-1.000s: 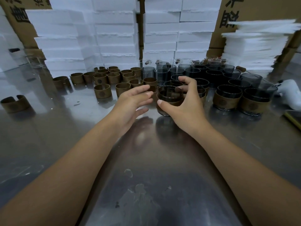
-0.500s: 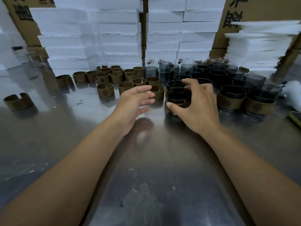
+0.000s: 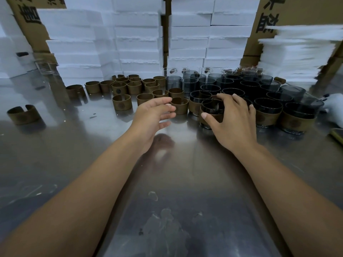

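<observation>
1. Far left, a lone brown split paper sleeve [image 3: 23, 115] stands on the brushed-steel tabletop [image 3: 74, 145], well apart from everything else I see on the head view.
2. Stacked white foam boxes [image 3: 104, 43] wall off the back edge. In front of them a cluster of empty brown paper sleeves [image 3: 130, 88] stands upright.
3. My left hand [image 3: 152, 115] hovers above the tabletop, fingers loose and apart, gripping nothing. Its fingertips [image 3: 171, 108] are just beside one brown sleeve at the cluster's near edge [image 3: 181, 108]; I cannot tell whether they touch it.
4. My right hand [image 3: 233, 123] is clamped on a smoky dark glass cup wrapped in a brown sleeve [image 3: 210, 108], thumb on the near side of the wrap, fingers curled over the far rim. The cup stands upright on the tabletop at the front of the cup group, just beside another sleeved cup [image 3: 194, 108] on its left.
5. Behind and to the right, rows of bare smoky glass cups [image 3: 232, 84] stand packed together, with two more brown-wrapped cups [image 3: 267, 114] in front.
6. Far right, a stack of white foam sheets [image 3: 297, 52] rises at the back, and a white object [image 3: 334, 106] is cut off by the frame's edge.
</observation>
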`<action>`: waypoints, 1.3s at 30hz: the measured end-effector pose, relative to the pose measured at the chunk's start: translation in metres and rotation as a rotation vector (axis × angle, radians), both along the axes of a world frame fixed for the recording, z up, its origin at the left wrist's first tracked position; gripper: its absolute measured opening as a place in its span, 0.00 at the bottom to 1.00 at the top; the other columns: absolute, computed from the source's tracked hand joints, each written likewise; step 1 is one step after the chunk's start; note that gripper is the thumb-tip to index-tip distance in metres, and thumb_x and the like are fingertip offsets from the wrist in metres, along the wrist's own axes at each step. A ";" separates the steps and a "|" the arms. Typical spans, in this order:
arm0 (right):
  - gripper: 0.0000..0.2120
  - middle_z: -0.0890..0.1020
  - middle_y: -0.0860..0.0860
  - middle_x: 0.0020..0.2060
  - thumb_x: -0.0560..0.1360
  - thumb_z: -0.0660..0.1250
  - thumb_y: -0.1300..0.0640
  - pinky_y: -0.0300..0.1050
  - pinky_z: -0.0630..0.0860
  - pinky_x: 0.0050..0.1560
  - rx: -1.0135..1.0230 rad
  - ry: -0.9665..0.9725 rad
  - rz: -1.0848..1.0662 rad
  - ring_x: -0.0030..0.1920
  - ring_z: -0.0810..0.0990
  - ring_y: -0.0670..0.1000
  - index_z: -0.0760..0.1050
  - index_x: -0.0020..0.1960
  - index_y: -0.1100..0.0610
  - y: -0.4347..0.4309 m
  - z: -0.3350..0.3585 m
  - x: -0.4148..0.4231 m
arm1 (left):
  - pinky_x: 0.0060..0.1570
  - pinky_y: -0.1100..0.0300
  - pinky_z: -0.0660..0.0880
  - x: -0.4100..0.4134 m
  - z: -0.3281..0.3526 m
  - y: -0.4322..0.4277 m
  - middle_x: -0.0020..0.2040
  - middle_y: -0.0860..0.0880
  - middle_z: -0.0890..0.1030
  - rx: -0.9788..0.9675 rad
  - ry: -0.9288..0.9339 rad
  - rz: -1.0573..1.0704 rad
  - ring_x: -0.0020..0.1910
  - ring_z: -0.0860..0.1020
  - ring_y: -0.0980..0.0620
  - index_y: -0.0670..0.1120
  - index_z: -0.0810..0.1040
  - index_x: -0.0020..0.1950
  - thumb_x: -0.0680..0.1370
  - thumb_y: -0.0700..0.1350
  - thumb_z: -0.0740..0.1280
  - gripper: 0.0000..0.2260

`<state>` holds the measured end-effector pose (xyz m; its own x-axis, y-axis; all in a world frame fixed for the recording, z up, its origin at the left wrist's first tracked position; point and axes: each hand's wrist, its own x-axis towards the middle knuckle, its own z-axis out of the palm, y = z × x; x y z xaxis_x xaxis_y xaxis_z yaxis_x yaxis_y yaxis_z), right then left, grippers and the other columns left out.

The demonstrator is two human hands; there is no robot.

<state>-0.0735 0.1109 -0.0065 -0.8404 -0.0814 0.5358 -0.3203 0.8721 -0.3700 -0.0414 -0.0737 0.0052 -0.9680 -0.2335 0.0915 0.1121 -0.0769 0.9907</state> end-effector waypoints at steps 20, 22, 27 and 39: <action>0.17 0.74 0.55 0.64 0.76 0.64 0.63 0.59 0.52 0.74 -0.043 0.080 0.078 0.72 0.62 0.54 0.73 0.65 0.57 0.001 -0.001 0.002 | 0.48 0.63 0.75 0.006 -0.002 0.010 0.45 0.52 0.82 -0.106 0.023 0.052 0.44 0.80 0.57 0.51 0.79 0.51 0.78 0.38 0.66 0.08; 0.14 0.77 0.55 0.57 0.75 0.65 0.64 0.60 0.56 0.71 -0.032 0.129 0.093 0.67 0.68 0.56 0.76 0.60 0.58 -0.003 -0.002 0.003 | 0.47 0.68 0.73 -0.003 0.002 0.017 0.48 0.50 0.82 -0.212 0.079 0.055 0.47 0.79 0.57 0.52 0.78 0.50 0.78 0.38 0.66 0.08; 0.10 0.78 0.53 0.48 0.71 0.69 0.65 0.63 0.59 0.69 -0.034 0.203 0.092 0.58 0.74 0.57 0.80 0.51 0.57 -0.011 -0.006 0.001 | 0.47 0.79 0.68 -0.048 0.025 0.021 0.51 0.50 0.79 -0.585 0.241 0.036 0.50 0.75 0.57 0.46 0.77 0.57 0.78 0.36 0.64 0.10; 0.08 0.78 0.54 0.47 0.67 0.71 0.67 0.57 0.69 0.62 -0.065 0.238 0.142 0.57 0.69 0.52 0.80 0.45 0.59 -0.014 -0.010 -0.003 | 0.70 0.51 0.62 -0.174 0.035 0.021 0.72 0.45 0.70 -0.967 -0.149 0.012 0.70 0.66 0.42 0.53 0.75 0.66 0.80 0.45 0.61 0.15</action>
<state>-0.0765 0.0968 -0.0169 -0.6728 -0.1489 0.7247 -0.5225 0.7891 -0.3230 -0.2156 -0.0527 0.0403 -0.9832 -0.1322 0.1262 -0.0236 0.7765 0.6297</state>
